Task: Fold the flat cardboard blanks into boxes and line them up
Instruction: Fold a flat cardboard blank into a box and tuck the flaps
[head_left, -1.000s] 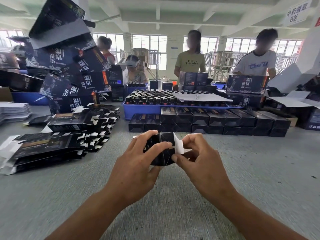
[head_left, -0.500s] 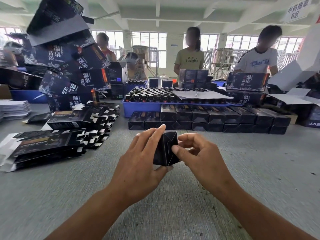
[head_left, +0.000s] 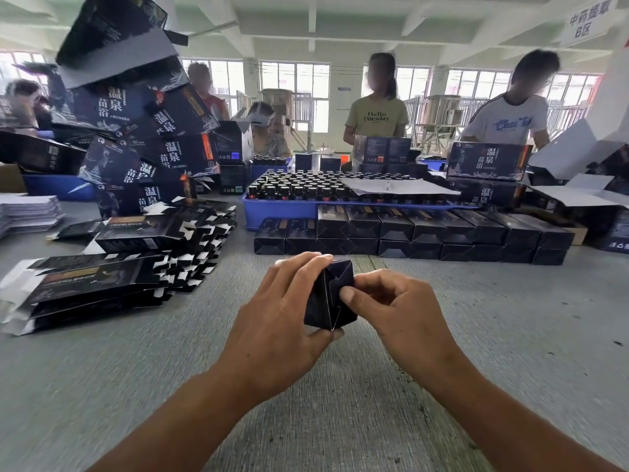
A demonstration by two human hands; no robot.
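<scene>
Left of the grip, flat blanks [head_left: 102, 284] lie stacked on the grey table [head_left: 510, 335], well apart from the hands. Left hand [head_left: 282, 321] wraps the small black box [head_left: 328, 301] from its left side, fingers curled over the top edge, thumb under the bottom corner; box is held clear above the table. Right hand [head_left: 394, 308] pinches the near end face, thumb tip pressed on the flaps, other fingers curled behind.

Handling, my read: thin printed card, very light, stiff along creases but panels dent if squeezed. Glossy face likely a bit slippery. Best hold is across the side panels near the edges, as the left hand does; press flaps only at the centre seam.

Orientation: closed end face points at the camera. Long axis seems to run away from the wearer toward the finished row [head_left: 408, 233] beyond the grip, but the body is hidden behind the hands, so length can't be confirmed.
</scene>
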